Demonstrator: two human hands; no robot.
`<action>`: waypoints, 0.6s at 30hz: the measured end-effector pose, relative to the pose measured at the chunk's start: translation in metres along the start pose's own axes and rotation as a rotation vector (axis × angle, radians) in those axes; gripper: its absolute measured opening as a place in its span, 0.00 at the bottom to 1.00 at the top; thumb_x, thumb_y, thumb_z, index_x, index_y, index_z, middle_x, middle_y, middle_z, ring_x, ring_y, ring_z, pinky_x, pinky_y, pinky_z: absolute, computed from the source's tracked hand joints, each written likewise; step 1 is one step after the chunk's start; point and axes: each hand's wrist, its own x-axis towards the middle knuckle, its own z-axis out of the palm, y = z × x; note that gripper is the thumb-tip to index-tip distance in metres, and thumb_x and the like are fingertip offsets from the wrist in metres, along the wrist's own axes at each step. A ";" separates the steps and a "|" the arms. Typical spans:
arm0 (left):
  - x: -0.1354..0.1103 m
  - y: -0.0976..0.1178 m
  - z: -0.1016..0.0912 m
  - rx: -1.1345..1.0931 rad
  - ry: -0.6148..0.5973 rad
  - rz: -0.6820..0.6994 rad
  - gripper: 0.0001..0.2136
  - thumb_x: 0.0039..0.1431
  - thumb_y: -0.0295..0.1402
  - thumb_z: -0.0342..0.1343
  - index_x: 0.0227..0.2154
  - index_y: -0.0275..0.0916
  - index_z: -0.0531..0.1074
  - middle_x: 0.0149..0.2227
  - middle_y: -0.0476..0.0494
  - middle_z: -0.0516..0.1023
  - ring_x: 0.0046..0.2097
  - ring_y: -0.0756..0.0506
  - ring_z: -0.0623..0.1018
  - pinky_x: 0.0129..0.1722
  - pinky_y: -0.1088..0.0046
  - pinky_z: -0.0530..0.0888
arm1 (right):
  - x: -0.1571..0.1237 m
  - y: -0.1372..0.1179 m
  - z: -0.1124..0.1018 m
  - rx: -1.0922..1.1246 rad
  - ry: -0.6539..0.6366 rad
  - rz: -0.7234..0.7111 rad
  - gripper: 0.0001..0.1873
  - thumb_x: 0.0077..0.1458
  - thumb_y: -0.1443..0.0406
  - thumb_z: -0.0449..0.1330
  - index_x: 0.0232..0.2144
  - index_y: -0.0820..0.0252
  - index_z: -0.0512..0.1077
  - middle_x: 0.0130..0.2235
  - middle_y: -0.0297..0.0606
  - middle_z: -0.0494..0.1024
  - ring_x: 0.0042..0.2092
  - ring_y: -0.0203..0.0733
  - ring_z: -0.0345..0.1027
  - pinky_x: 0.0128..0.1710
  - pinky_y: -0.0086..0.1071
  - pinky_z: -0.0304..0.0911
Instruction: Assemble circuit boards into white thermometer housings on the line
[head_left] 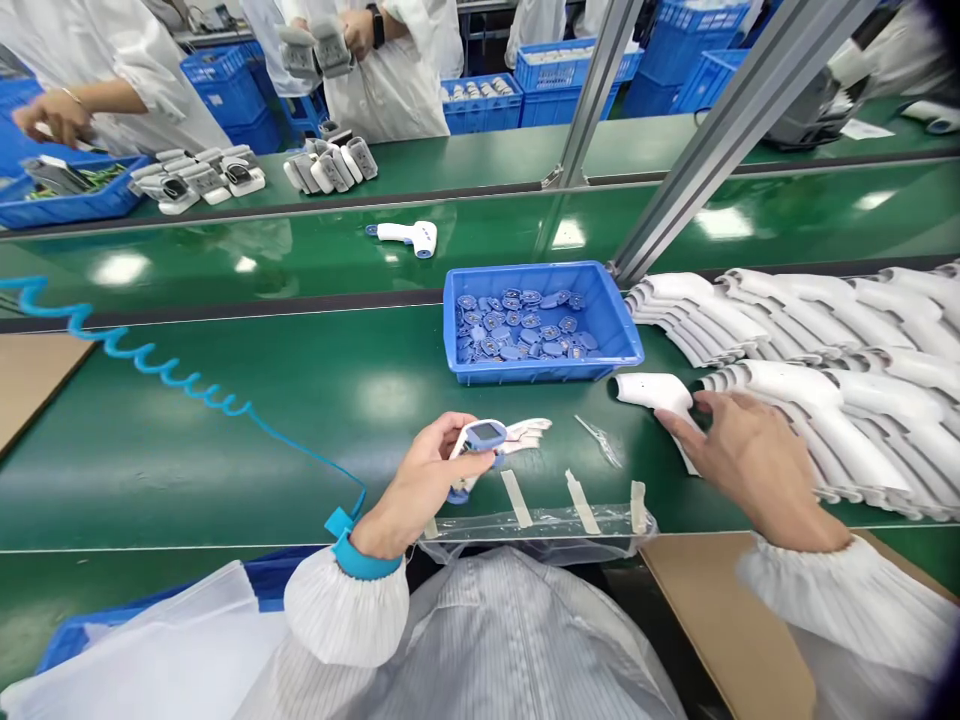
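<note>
Your left hand pinches a blue-and-white display module over the green bench. Your right hand, fingers loosely extended, rests on a white thermometer shell lying just before the blue tray.

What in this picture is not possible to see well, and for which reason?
Head view:
Display piece: lower part hidden by left hand.
White shell: handle under right hand; grip unclear.
Parts in blue bin: too small.
Shell rows: cut by right edge.
</note>
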 end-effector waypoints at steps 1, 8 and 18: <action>0.001 -0.001 0.002 -0.003 -0.003 -0.003 0.10 0.56 0.34 0.64 0.40 0.40 0.74 0.37 0.46 0.77 0.36 0.49 0.74 0.32 0.76 0.66 | 0.002 0.001 0.003 0.021 -0.020 0.006 0.25 0.62 0.50 0.58 0.44 0.68 0.75 0.38 0.54 0.78 0.39 0.54 0.71 0.34 0.39 0.56; 0.006 -0.012 0.014 -0.250 -0.007 -0.105 0.21 0.54 0.37 0.66 0.49 0.37 0.71 0.43 0.40 0.79 0.40 0.46 0.79 0.37 0.72 0.72 | -0.003 0.003 0.008 0.052 -0.030 0.006 0.26 0.60 0.50 0.60 0.44 0.70 0.75 0.38 0.55 0.79 0.39 0.54 0.72 0.36 0.39 0.58; 0.009 -0.003 0.023 -0.106 0.005 -0.143 0.12 0.59 0.33 0.60 0.45 0.36 0.73 0.39 0.40 0.81 0.34 0.47 0.80 0.30 0.76 0.69 | -0.019 0.002 0.009 0.067 0.103 -0.041 0.28 0.65 0.49 0.52 0.43 0.69 0.76 0.39 0.54 0.78 0.40 0.54 0.71 0.36 0.40 0.62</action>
